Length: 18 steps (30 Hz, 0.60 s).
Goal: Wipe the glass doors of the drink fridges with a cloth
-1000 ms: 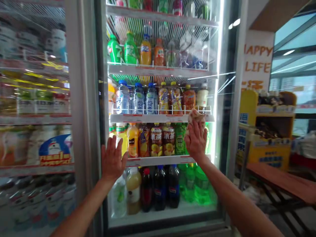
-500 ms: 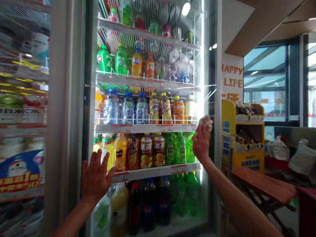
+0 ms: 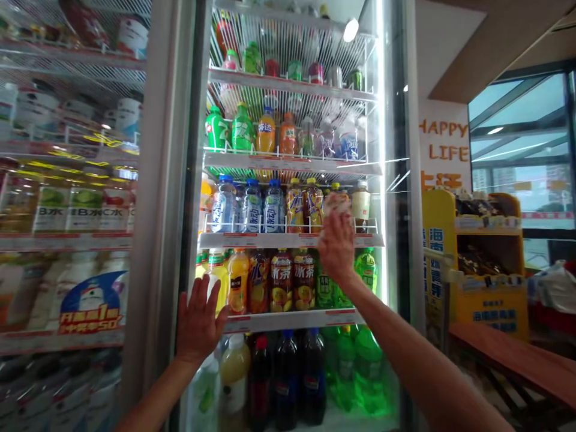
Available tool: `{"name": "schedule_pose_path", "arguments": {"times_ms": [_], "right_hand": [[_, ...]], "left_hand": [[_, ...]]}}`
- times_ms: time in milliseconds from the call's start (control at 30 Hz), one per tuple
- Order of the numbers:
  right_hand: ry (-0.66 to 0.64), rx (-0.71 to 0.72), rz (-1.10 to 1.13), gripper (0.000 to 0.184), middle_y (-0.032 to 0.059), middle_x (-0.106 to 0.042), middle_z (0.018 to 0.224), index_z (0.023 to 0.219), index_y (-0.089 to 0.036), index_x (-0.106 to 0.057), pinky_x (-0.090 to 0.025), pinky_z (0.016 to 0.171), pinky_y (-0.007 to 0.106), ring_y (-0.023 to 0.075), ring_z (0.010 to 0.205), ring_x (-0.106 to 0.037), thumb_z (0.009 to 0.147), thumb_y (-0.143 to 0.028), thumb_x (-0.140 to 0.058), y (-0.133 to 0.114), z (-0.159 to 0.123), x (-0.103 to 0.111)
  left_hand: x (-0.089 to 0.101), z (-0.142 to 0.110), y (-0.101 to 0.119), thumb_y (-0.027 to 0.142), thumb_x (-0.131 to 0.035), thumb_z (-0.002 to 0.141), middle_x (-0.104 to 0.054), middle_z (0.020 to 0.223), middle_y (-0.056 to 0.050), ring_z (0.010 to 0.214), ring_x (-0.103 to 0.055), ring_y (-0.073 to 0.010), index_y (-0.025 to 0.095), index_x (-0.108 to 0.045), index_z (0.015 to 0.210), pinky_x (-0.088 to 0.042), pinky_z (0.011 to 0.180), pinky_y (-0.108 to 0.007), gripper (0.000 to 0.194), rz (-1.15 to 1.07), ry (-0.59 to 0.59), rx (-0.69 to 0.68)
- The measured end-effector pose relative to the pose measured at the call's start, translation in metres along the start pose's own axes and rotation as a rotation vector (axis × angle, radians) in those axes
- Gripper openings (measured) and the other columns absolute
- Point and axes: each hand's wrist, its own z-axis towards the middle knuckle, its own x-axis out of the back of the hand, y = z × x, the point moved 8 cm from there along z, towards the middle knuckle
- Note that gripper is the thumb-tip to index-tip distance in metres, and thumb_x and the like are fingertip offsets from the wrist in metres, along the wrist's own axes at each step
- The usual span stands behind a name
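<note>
In front of me stands a glass-door drinks fridge [image 3: 288, 240] with bottles on several shelves. My right hand [image 3: 336, 249] is pressed flat over a crumpled pale cloth [image 3: 337, 207], which lies against the glass at the height of the middle shelf. Slight motion blur softens that hand and the cloth. My left hand [image 3: 200, 327], fingers spread, rests near the door's left edge and holds nothing. Behind it shows a yellow juice bottle [image 3: 218, 282]. Blue-capped bottles [image 3: 252, 207] and brown tea bottles [image 3: 292, 282] are seen through the glass between the hands.
A metal door frame [image 3: 157, 198] divides this fridge from another stocked fridge [image 3: 72, 240] on the left. At the right are a yellow display rack [image 3: 488, 270] and a reddish-brown folding table [image 3: 513, 354].
My right hand has moved left across the glass with the cloth, away from the door's right side. My left hand stays by the left edge. The camera view has shifted left.
</note>
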Motion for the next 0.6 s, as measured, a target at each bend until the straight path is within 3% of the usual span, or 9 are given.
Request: {"name": "schedule_pose_path", "arguments": {"times_ms": [67,100,167,233,300,367,433,533,600], "right_hand": [[-0.146,0.309,0.075,0.063,0.0016,-0.025,0.149,0.143,-0.023,-0.022,-0.018,0.113,0.047,0.0246,0.14,-0.008,0.083,-0.029,-0.041,-0.066,-0.032,-0.015],[-0.2,0.449,0.101,0.063,-0.0001,-0.026,0.148,0.143,-0.025,-0.021,-0.018,0.114,0.046,0.0229,0.14,-0.01,0.083,-0.031,-0.042,-0.088,-0.05,-0.017],[-0.249,0.579,0.094,0.062,-0.0021,-0.029,0.147,0.142,-0.029,-0.021,-0.017,0.113,0.045,0.0206,0.139,-0.015,0.084,-0.031,-0.042,-0.09,-0.067,-0.013],[-0.206,0.418,0.021,0.062,-0.0009,-0.031,0.146,0.143,-0.03,-0.018,-0.018,0.112,0.048,0.0221,0.137,-0.019,0.085,-0.03,-0.04,-0.045,-0.043,-0.004],[-0.077,0.072,-0.046,0.063,0.0034,-0.028,0.147,0.144,-0.027,-0.014,-0.021,0.109,0.053,0.027,0.137,-0.018,0.085,-0.029,-0.037,0.016,0.001,0.009],[0.043,-0.181,-0.065,0.065,0.0078,-0.024,0.148,0.145,-0.021,-0.01,-0.021,0.107,0.057,0.0305,0.138,-0.015,0.085,-0.027,-0.034,0.043,0.034,0.014],[0.04,-0.173,-0.046,0.065,0.0084,-0.022,0.149,0.145,-0.017,-0.011,-0.019,0.109,0.055,0.0303,0.138,-0.01,0.085,-0.027,-0.035,0.016,0.048,0.004],[-0.151,0.225,0.037,0.064,0.0017,-0.023,0.149,0.144,-0.02,-0.018,-0.015,0.114,0.047,0.0256,0.14,-0.007,0.085,-0.031,-0.039,-0.082,0.02,-0.022],[-0.251,0.497,0.1,0.061,-0.0029,-0.026,0.148,0.142,-0.024,-0.023,-0.015,0.115,0.045,0.0217,0.14,-0.008,0.084,-0.032,-0.04,-0.124,-0.018,-0.026]], "left_hand": [[0.0,-0.001,0.0,0.027,-0.044,0.087,-0.014,0.15,-0.008,0.138,-0.016,-0.0259,0.025,-0.009,0.144,-0.013,0.111,-0.05,0.067,0.004,-0.005,-0.003],[0.0,-0.001,0.0,0.027,-0.045,0.087,-0.014,0.15,-0.008,0.138,-0.016,-0.0259,0.025,-0.009,0.144,-0.013,0.111,-0.05,0.067,0.007,-0.008,-0.004],[0.0,-0.001,-0.001,0.027,-0.045,0.087,-0.014,0.15,-0.008,0.138,-0.016,-0.0258,0.025,-0.008,0.144,-0.013,0.111,-0.05,0.068,0.013,-0.013,0.0],[0.0,-0.001,-0.001,0.027,-0.045,0.087,-0.014,0.15,-0.008,0.138,-0.016,-0.0257,0.025,-0.008,0.144,-0.013,0.111,-0.049,0.068,0.02,-0.017,0.001],[0.001,0.0,-0.001,0.027,-0.045,0.087,-0.013,0.151,-0.008,0.138,-0.015,-0.0253,0.025,-0.007,0.144,-0.013,0.111,-0.049,0.068,0.026,-0.013,0.0],[0.001,0.0,0.0,0.027,-0.044,0.087,-0.012,0.151,-0.007,0.138,-0.015,-0.0248,0.025,-0.007,0.144,-0.012,0.112,-0.048,0.068,0.03,-0.009,-0.005],[0.001,0.0,0.0,0.027,-0.044,0.087,-0.011,0.151,-0.007,0.138,-0.014,-0.0247,0.025,-0.007,0.144,-0.012,0.112,-0.048,0.068,0.028,-0.013,-0.008],[0.002,0.001,0.0,0.027,-0.043,0.087,-0.01,0.151,-0.007,0.138,-0.014,-0.0254,0.025,-0.005,0.144,-0.012,0.111,-0.049,0.068,0.018,-0.017,-0.008],[0.002,0.001,0.0,0.027,-0.044,0.087,-0.01,0.151,-0.007,0.138,-0.015,-0.0257,0.026,-0.005,0.144,-0.012,0.111,-0.049,0.069,0.013,-0.013,-0.007]]}}
